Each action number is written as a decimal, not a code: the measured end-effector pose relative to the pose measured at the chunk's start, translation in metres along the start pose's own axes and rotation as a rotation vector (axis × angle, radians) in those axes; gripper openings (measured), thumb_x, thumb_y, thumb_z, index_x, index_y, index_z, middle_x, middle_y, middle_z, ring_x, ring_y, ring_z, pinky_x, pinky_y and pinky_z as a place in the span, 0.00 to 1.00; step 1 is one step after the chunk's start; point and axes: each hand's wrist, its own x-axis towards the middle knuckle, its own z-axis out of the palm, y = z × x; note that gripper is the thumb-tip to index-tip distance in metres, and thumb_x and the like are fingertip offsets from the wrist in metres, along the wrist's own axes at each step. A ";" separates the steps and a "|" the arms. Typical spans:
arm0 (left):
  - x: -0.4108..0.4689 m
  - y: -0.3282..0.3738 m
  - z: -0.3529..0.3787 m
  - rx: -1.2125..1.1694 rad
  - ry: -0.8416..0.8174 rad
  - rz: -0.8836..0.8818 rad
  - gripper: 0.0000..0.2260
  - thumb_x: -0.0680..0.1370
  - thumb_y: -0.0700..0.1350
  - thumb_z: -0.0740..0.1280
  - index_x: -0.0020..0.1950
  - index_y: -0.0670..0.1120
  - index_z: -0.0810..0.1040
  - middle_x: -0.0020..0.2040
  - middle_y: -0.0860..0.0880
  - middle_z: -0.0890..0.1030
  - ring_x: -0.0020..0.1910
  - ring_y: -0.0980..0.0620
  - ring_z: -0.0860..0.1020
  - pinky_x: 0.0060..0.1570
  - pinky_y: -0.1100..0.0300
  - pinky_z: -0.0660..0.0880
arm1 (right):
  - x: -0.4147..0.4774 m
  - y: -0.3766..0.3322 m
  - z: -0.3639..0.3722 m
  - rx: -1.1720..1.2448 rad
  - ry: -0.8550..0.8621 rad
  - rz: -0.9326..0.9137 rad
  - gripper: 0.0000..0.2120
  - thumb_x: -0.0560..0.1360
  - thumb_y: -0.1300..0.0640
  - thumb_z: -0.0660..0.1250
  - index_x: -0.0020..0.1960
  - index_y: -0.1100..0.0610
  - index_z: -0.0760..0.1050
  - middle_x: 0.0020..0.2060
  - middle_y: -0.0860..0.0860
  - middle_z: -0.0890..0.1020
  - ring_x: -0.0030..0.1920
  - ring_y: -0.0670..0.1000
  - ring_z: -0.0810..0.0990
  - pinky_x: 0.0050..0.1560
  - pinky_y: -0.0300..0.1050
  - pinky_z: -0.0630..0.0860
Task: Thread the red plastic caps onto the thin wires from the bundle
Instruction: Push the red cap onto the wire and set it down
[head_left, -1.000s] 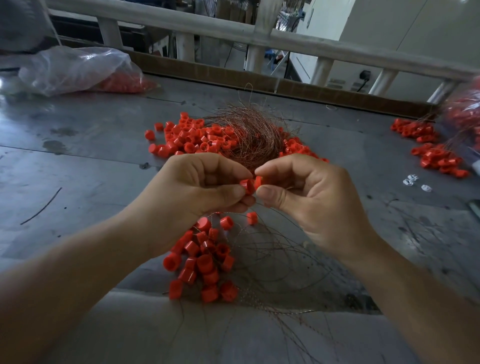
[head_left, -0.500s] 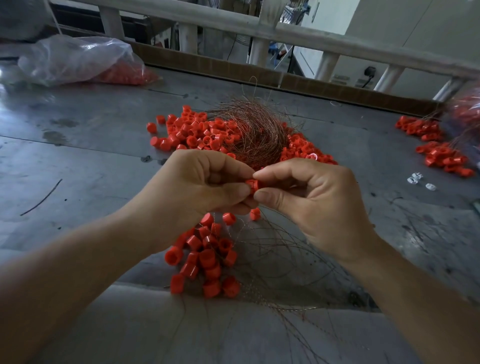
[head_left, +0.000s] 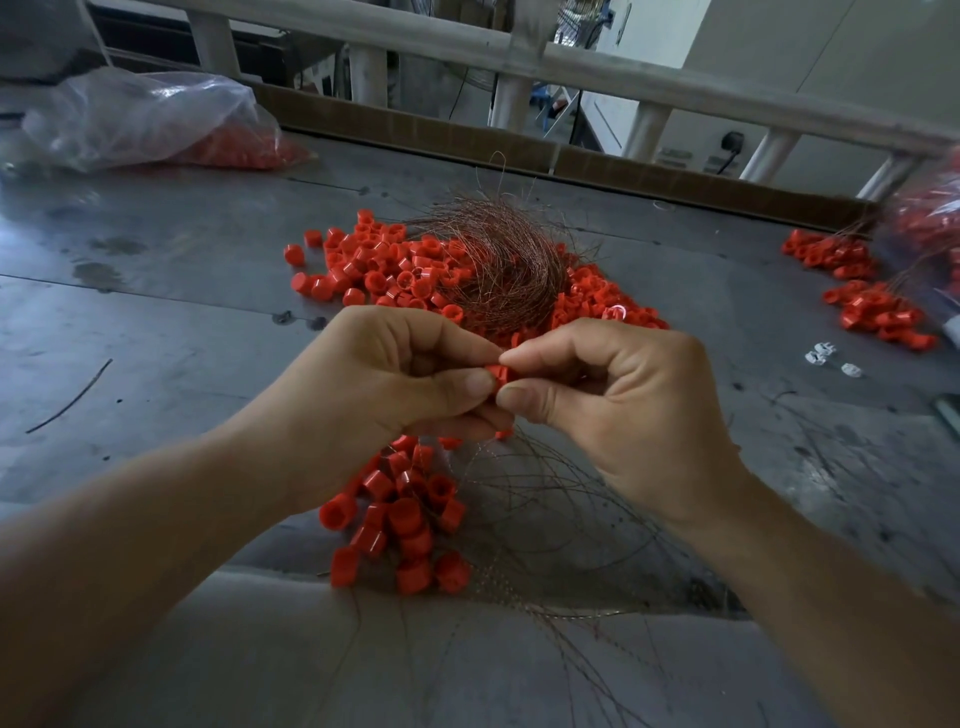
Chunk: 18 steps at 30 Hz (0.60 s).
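**Both hands pinch one red cap above the worktop**

The left hand (head_left: 374, 395) and the right hand (head_left: 613, 410) meet at the centre of the view, raised above the grey metal worktop (head_left: 171, 322). Between them sits a small red plastic cap (head_left: 497, 373). The left fingers (head_left: 457, 387) are curled, with thumb and forefinger pinching the cap's left side. The right fingers (head_left: 535, 400) are curled in the same way and pinch its right side, so the two thumb tips nearly touch. Whether a wire passes through the cap cannot be told; anything that thin is hidden inside the pinch.

Behind the hands lies the tangled bundle of thin copper-brown wires (head_left: 498, 270). It rests on a wide heap of loose red caps (head_left: 384, 270) that spreads out to its left and right. Below the hands, near the front of the worktop, lies a tight cluster of red caps (head_left: 405, 514). Just beside it on the right, long thin wire strands (head_left: 545, 499) loop over the metal and trail toward the near edge.

At the back left, a crumpled clear plastic bag (head_left: 145, 119) holds more red caps. Toward the right edge, further small heaps of red caps (head_left: 857, 291) lie well apart from the centre heap, with a few small white plastic pieces (head_left: 826, 358) near them. A short dark wire scrap (head_left: 72, 397) lies alone on the left part of the worktop. A pale railing of round bars (head_left: 571, 62) runs behind it.
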 end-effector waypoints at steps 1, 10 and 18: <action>0.000 -0.001 0.000 0.009 0.002 0.002 0.09 0.62 0.41 0.68 0.40 0.46 0.84 0.34 0.45 0.84 0.34 0.52 0.83 0.33 0.66 0.78 | 0.000 0.001 0.001 -0.008 0.001 -0.006 0.09 0.63 0.61 0.74 0.43 0.54 0.80 0.37 0.42 0.81 0.39 0.42 0.82 0.41 0.33 0.77; -0.001 0.000 -0.001 -0.001 -0.006 -0.021 0.10 0.61 0.42 0.68 0.41 0.46 0.84 0.34 0.44 0.84 0.34 0.52 0.83 0.33 0.66 0.77 | 0.000 0.004 0.002 -0.080 -0.006 -0.101 0.11 0.64 0.58 0.72 0.45 0.59 0.81 0.37 0.45 0.80 0.39 0.44 0.81 0.40 0.34 0.77; 0.000 0.000 -0.002 -0.040 -0.056 -0.039 0.08 0.62 0.41 0.71 0.40 0.45 0.84 0.34 0.44 0.83 0.34 0.52 0.83 0.33 0.66 0.78 | 0.002 0.004 0.001 0.044 -0.030 -0.081 0.08 0.63 0.56 0.72 0.42 0.50 0.78 0.36 0.42 0.80 0.38 0.42 0.81 0.40 0.34 0.77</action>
